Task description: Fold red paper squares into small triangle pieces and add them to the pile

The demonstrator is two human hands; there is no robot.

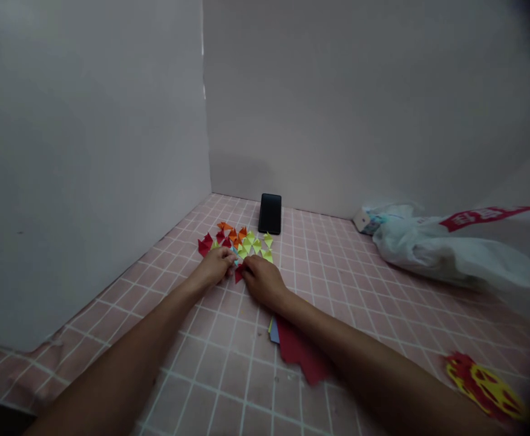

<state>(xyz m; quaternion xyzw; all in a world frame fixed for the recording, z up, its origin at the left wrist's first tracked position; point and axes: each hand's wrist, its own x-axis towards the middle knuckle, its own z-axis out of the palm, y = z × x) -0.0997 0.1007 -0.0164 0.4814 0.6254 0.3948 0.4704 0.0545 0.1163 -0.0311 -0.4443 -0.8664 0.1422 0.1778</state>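
My right hand (262, 278) is closed on a small red paper piece (238, 274), whose pointed corner shows below the fingertips. Close beside it, my left hand (219, 265) has its fingers pinched together; what they grip, if anything, is too small to make out. A bit of light blue (236, 261) shows between the two hands. Just beyond the fingertips lies a cluster of small folded paper shapes: dark red ones (205, 244) at the left, orange ones (233, 237) at the back and yellow ones (250, 243) at the right. The hands hide part of this cluster.
Under my right forearm lies a stack of coloured paper (299, 351), red on top. A black phone (270, 214) leans near the back wall. At the right is a white plastic bag (428, 251), with red and yellow paper cutouts (485, 386) nearer me. The tabletop (229, 357) has pink tiles.
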